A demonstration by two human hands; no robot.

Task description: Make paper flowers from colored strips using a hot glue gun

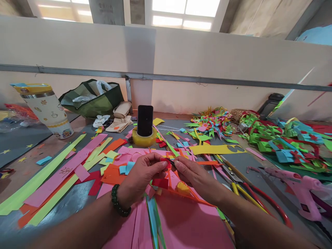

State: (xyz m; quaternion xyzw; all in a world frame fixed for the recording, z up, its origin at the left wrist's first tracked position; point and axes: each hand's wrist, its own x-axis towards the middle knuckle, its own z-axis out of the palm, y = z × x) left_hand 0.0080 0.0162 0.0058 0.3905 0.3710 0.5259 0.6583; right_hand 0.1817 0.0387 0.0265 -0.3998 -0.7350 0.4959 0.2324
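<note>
My left hand (149,167), with a dark green bead bracelet (118,204) at the wrist, is closed in a pinch on a small red paper piece (166,160). Facing it, my right hand (188,171) is closed on a slim dark pointed tool (170,161), whose tip meets the red piece; most of it is hidden by the fingers. Both hands are above pink paper sheets (192,221) scattered with cut scraps. Beneath the left hand lie orange paper (112,174) and small blue squares (127,168). Blue and green strips (153,218) run toward me.
A phone (145,120) stands in a yellow tape roll (144,138). Scissors (233,174) and a pink glue gun (298,186) lie at right, below piled paper ornaments (293,138). Long paper strips (64,169), a tumbler (49,110) and a green bag (90,100) are at left.
</note>
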